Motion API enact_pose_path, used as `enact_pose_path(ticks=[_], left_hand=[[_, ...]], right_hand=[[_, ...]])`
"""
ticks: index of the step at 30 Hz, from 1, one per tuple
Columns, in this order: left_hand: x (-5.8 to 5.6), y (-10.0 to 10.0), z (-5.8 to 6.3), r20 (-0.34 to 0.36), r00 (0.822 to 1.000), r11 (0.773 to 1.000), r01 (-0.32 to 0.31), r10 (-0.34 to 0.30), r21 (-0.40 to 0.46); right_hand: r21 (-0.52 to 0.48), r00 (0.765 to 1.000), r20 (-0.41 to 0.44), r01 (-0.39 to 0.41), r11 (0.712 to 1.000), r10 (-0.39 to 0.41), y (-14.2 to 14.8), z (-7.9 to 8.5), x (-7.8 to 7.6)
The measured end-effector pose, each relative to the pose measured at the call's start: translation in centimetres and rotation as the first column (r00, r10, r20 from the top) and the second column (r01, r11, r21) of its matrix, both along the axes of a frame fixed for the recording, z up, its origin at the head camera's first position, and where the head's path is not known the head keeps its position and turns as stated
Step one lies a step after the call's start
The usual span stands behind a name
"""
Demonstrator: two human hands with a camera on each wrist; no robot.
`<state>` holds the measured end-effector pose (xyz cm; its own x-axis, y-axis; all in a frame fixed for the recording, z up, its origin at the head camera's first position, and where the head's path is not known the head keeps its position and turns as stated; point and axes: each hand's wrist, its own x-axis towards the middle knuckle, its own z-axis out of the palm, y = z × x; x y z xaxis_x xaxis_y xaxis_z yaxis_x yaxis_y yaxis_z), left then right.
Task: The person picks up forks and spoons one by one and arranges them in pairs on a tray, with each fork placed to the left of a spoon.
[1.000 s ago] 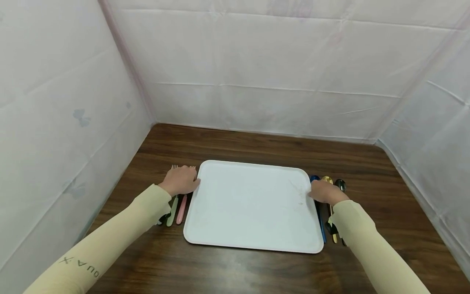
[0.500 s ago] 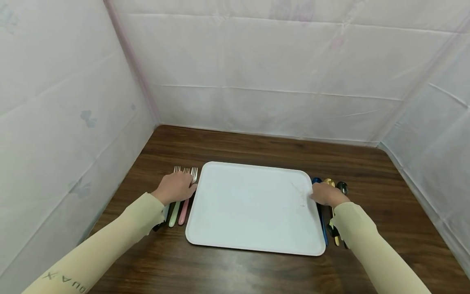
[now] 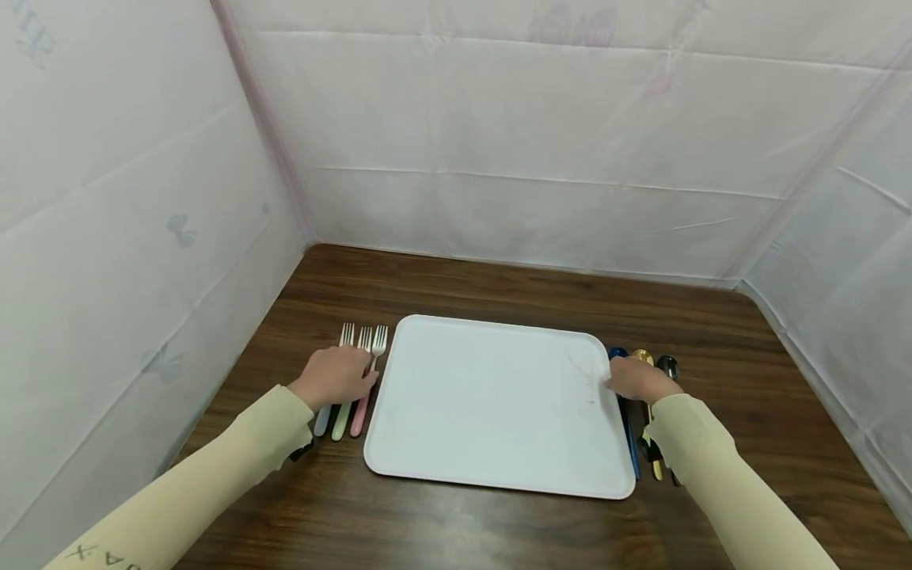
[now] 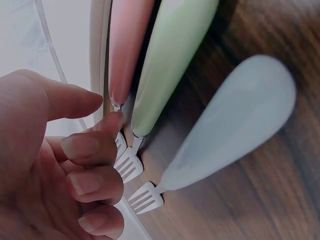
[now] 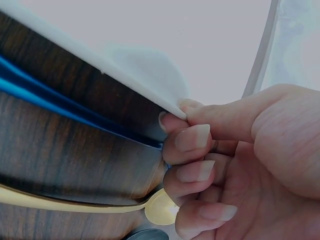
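A white tray (image 3: 499, 412) lies flat on the wooden table. On its right edge my right hand (image 3: 637, 378) keeps a pinch, thumb on top and index finger beneath the rim in the right wrist view. My left hand (image 3: 335, 376) hovers over three forks beside the tray's left edge, fingers loosely curled, a gap between thumb and index. In the left wrist view the forks have a pink handle (image 4: 130, 45), a green handle (image 4: 172, 55) and a pale grey-blue handle (image 4: 235, 125). The index fingertip is right by the pink fork's neck.
Right of the tray lie a blue spoon (image 5: 30, 86), a gold spoon (image 5: 160, 207) and a black spoon (image 3: 667, 366), partly covered by my right hand and sleeve. White sheeting (image 3: 499, 119) walls the table (image 3: 456, 538) at the back and both sides.
My left hand has moved off the tray's left edge, leftward and slightly toward me, exposing more of the fork heads. The right hand stays on the tray's edge. The whole view has shifted slightly.
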<state>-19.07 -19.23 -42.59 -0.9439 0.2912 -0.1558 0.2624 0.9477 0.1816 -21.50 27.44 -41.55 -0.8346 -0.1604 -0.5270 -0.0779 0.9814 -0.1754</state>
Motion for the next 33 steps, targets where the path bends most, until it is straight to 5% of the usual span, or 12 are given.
enact_pose_path(ticks=[33], left_hand=[[0.16,0.00,-0.53,0.038,0.999,0.999,0.014,-0.012,-0.034]], right_hand=[[0.018,1.000,0.004,-0.031,0.999,0.031,-0.25,-0.01,-0.32]])
